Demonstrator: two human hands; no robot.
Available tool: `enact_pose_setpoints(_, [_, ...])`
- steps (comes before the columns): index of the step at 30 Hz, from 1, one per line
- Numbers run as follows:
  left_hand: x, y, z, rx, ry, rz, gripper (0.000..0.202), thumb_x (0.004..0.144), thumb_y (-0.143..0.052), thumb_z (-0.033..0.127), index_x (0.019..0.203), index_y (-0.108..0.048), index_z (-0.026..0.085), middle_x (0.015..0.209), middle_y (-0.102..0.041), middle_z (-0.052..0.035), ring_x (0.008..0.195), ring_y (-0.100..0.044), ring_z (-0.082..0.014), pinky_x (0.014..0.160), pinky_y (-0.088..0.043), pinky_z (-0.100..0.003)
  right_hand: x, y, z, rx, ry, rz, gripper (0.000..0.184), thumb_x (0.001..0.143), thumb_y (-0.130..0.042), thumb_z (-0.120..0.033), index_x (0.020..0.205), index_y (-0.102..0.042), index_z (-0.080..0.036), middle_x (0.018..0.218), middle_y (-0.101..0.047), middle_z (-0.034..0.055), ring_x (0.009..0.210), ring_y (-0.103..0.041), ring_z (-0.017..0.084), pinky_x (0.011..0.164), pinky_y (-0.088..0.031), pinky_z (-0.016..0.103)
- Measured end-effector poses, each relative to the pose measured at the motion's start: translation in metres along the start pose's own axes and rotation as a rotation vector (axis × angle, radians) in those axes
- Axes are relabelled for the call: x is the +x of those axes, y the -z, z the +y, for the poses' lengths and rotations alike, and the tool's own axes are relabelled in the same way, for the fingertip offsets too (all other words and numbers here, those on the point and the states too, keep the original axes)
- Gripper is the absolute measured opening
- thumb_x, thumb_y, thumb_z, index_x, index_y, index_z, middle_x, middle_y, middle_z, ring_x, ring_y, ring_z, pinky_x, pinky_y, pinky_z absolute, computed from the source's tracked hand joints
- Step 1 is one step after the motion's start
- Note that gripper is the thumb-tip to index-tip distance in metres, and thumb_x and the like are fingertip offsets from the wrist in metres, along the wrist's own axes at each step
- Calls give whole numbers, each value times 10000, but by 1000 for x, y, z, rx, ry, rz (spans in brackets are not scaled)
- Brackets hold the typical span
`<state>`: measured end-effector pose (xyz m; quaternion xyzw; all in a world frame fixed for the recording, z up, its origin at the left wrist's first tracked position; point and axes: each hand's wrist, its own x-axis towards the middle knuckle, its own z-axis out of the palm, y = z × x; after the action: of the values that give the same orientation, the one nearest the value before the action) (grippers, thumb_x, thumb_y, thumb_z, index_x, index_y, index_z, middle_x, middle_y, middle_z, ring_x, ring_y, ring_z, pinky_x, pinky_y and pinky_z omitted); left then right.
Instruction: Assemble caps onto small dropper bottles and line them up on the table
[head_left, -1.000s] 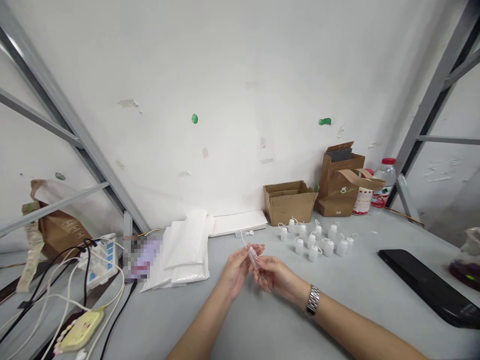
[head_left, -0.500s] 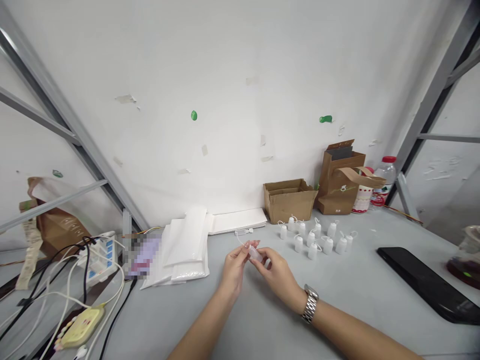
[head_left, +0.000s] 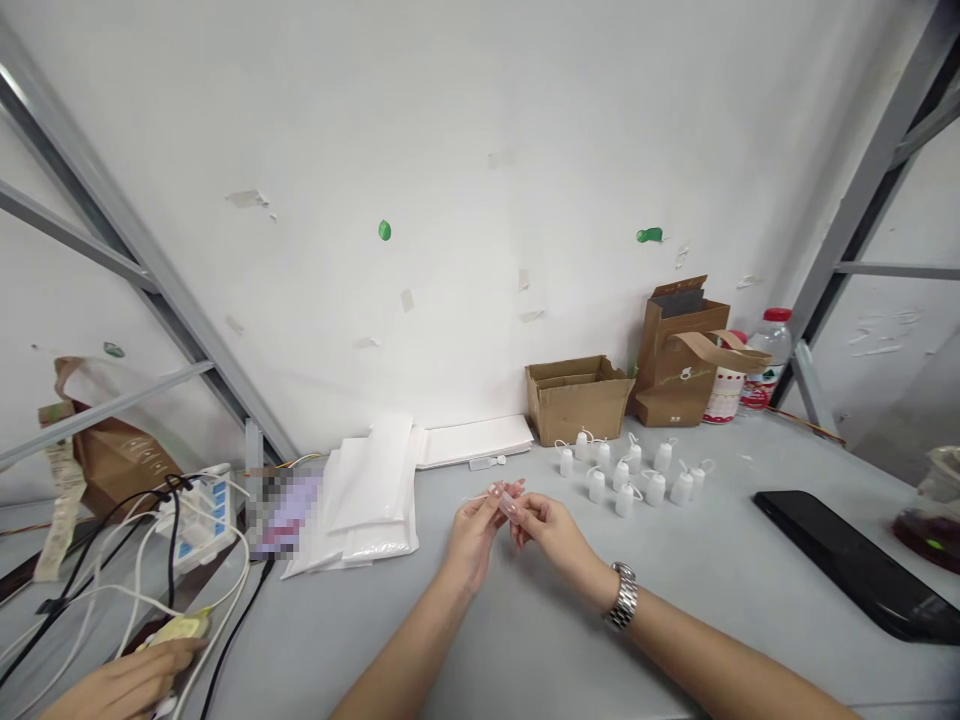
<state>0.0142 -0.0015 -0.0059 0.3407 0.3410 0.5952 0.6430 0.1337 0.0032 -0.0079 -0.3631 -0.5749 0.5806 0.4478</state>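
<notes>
Over the middle of the table, a small translucent white bottle (head_left: 509, 503) is held between my two hands, mostly covered by fingers. My left hand (head_left: 475, 527) is closed, thumb and fingers pinching its left end. From the other side, the closed fingers of my right hand (head_left: 541, 520) grip the same bottle; a metal watch is on that wrist. Beyond my right hand stand several small white bottles (head_left: 621, 474), upright with thin loops at their tops. Behind my left hand lies a small clear tube (head_left: 487, 463) with a white end.
White padded envelopes (head_left: 375, 500) lie at left, near a power strip (head_left: 202, 515) with tangled cables. Another person's hand (head_left: 127, 685) touches a yellow case (head_left: 180, 628). A cardboard box (head_left: 577, 405) and brown paper bag (head_left: 679, 370) stand behind; a black object (head_left: 855, 560) lies right.
Another person's hand has come in at lower left onto the yellow case. My right fingers have shifted further over the bottle, and the thin white loop has dropped lower beside my left hand.
</notes>
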Motion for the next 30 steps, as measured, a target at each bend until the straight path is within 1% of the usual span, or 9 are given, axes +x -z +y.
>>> enact_pose_setpoints(4, [-1, 3, 0, 116, -89, 46, 260, 687, -641, 350, 802, -701, 124, 1027, -655, -139, 1095, -506, -276, 953, -334, -403, -3, 0, 2, -285, 147, 67, 321, 817, -449, -458, 760, -582, -171, 652, -567, 7, 586, -498, 125, 600, -402, 255])
enact_pose_setpoints(6, [-1, 4, 0, 163, -121, 96, 284, 690, -635, 363, 839, -700, 130, 1053, -644, -137, 1093, -506, -276, 959, -322, -404, -5, -1, 2, -360, 196, 92, 277, 798, -496, -428, 877, -601, -184, 752, -605, 26, 653, -520, 142, 648, -407, 264])
enact_pose_setpoints(8, [-2, 2, -1, 167, -122, 105, 299, 695, -630, 370, 863, -697, 132, 1075, -633, -138, 1090, -507, -276, 956, -323, -399, -5, -1, 2, -375, 206, 125, 278, 767, -547, -417, 909, -605, -184, 777, -616, 33, 674, -525, 151, 653, -407, 268])
enact_pose_setpoints(10, [-4, 0, 0, 128, -106, 69, 316, 714, -612, 379, 895, -690, 132, 1097, -621, -142, 1094, -505, -273, 953, -326, -390, -4, 0, 2, -305, 152, 115, 290, 761, -546, -440, 840, -609, -168, 709, -608, 28, 623, -516, 144, 604, -406, 264])
enact_pose_setpoints(14, [-6, -4, 5, 41, -51, -55, 362, 753, -573, 381, 1021, -641, 148, 1160, -582, -140, 1125, -482, -267, 949, -326, -383, 2, 5, 2, 52, -11, -47, 368, 734, -549, -506, 702, -577, -141, 597, -577, 18, 517, -489, 113, 528, -390, 250])
enact_pose_setpoints(17, [-6, -4, 11, 48, -26, -119, 339, 756, -580, 347, 1008, -645, 130, 1155, -585, -145, 1122, -483, -262, 948, -327, -365, 3, 7, 2, 311, -82, -154, 354, 705, -599, -486, 698, -579, -132, 581, -573, 16, 501, -482, 100, 527, -372, 242])
enact_pose_setpoints(19, [-6, -2, 14, 54, -1, -119, 326, 763, -573, 345, 979, -655, 116, 1105, -615, -147, 1098, -503, -253, 946, -330, -352, 2, 7, 3, 416, -109, -198, 327, 699, -621, -456, 698, -582, -131, 575, -569, 15, 507, -480, 97, 534, -363, 240])
enact_pose_setpoints(25, [-3, 3, 12, -13, 45, -48, 216, 696, -651, 331, 769, -678, 129, 882, -687, -99, 970, -577, -219, 876, -383, -308, -3, 2, 2, 411, -156, -276, 306, 713, -617, -436, 672, -581, -135, 530, -569, 10, 490, -475, 99, 534, -335, 243])
enact_pose_setpoints(30, [-2, 6, 11, -79, 153, -88, 219, 697, -656, 277, 854, -675, 127, 975, -669, -106, 1002, -560, -203, 867, -394, -283, -1, 3, 1, 356, -170, -250, 311, 663, -655, -436, 651, -589, -132, 519, -569, 1, 499, -478, 102, 560, -343, 249])
